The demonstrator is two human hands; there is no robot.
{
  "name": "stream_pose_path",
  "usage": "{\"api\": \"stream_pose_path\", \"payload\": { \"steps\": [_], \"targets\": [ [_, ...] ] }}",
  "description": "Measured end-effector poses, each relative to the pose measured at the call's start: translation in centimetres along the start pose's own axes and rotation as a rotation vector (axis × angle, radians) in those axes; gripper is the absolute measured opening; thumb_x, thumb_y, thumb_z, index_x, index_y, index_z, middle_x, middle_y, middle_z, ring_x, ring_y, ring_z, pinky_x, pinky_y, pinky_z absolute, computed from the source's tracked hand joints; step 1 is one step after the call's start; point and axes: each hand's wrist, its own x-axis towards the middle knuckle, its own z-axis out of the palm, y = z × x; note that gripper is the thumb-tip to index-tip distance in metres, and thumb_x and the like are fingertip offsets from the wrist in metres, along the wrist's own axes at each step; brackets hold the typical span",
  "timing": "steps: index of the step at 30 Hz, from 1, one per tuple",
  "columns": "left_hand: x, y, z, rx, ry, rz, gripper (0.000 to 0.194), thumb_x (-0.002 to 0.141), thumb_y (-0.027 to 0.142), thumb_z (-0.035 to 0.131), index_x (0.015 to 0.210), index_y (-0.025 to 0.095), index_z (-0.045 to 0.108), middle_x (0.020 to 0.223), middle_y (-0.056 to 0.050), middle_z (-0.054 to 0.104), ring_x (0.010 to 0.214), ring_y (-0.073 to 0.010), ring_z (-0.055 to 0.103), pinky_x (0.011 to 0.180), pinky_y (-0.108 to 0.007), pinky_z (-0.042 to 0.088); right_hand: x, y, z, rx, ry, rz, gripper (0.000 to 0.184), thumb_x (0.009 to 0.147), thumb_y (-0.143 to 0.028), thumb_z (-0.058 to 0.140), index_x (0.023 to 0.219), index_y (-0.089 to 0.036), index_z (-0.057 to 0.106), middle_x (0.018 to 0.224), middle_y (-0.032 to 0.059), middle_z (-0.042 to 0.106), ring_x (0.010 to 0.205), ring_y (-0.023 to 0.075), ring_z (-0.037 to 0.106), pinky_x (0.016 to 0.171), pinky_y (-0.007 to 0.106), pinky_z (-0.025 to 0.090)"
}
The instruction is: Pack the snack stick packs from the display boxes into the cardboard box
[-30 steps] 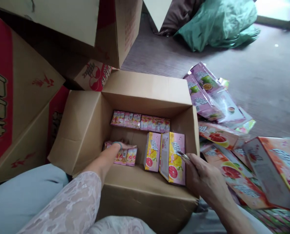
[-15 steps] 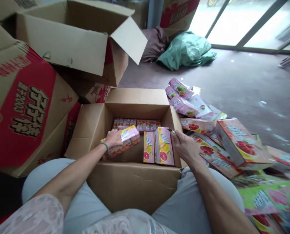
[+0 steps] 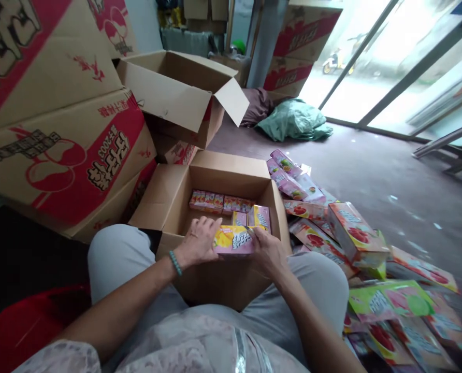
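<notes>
Between my two hands is a small pink and yellow printed box (image 3: 234,241), held level over the near edge of an open cardboard carton (image 3: 231,165). My left hand (image 3: 200,239) grips its left end, fingers closed over the top. At the right end, my right hand (image 3: 269,249) is closed with its thumb on top. Inside the carton, several small packs (image 3: 215,200) line the far wall. Two more pink and yellow boxes stand in its right part, the larger box (image 3: 260,216) beside a narrower box (image 3: 239,218). My hands and the held box hide the carton's near interior.
Printed fruit boxes (image 3: 353,228) lie in a loose heap on the floor at my right. Large red and tan cartons (image 3: 71,150) are stacked at left. Behind stands another open carton (image 3: 164,98), near a green sack (image 3: 293,120). Glass doors are at back right.
My left hand has come from the carton's left part toward its near edge. My right hand has left the carton's right side and now holds the box too. The view has tilted up.
</notes>
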Motion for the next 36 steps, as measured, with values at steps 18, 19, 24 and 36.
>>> {"api": "stream_pose_path", "payload": {
  "steps": [18, 19, 24, 36],
  "targets": [
    [-3.9, -4.1, 3.8, -0.412, 0.294, -0.014, 0.052, 0.066, 0.049, 0.070, 0.102, 0.020, 0.047, 0.095, -0.010, 0.057, 0.090, -0.0277, 0.057, 0.081, -0.045, 0.052, 2.5, -12.8, -1.3, -0.539, -0.533, -0.510, 0.028, 0.093, -0.009, 0.036, 0.102, -0.014, 0.061, 0.095, 0.0116, 0.069, 0.084, 0.0230, 0.067, 0.063, 0.030, 0.040],
    [-3.9, -4.1, 3.6, -0.419, 0.286, -0.014, 0.052, 0.067, 0.049, 0.070, 0.102, 0.019, 0.047, 0.095, -0.010, 0.057, 0.089, -0.0277, 0.057, 0.081, -0.045, 0.052, 2.5, -12.6, -1.3, -0.562, -0.537, -0.520, 0.027, 0.093, -0.008, 0.036, 0.102, -0.014, 0.061, 0.095, 0.0115, 0.069, 0.084, 0.0230, 0.068, 0.063, 0.030, 0.041],
    [-3.9, -4.3, 3.5, -0.465, 0.242, 0.016, 0.057, 0.062, 0.038, 0.077, 0.106, 0.020, 0.045, 0.100, -0.009, 0.057, 0.093, -0.0283, 0.058, 0.084, -0.046, 0.052, 2.6, -10.1, -1.4, -0.621, -0.506, -0.539, 0.027, 0.095, -0.013, 0.036, 0.105, -0.015, 0.061, 0.094, 0.0115, 0.069, 0.085, 0.0250, 0.068, 0.065, 0.032, 0.044],
    [-3.7, -3.5, 3.3, -0.517, 0.189, -0.050, 0.065, 0.056, 0.012, 0.066, 0.117, 0.020, 0.044, 0.109, -0.009, 0.056, 0.103, -0.0269, 0.058, 0.092, -0.042, 0.050, 0.4, 4.3, -6.1, -0.592, -0.442, -0.233, 0.030, 0.089, -0.006, 0.040, 0.102, -0.018, 0.064, 0.093, 0.0076, 0.070, 0.079, 0.0186, 0.065, 0.061, 0.028, 0.032]
  ]
}}
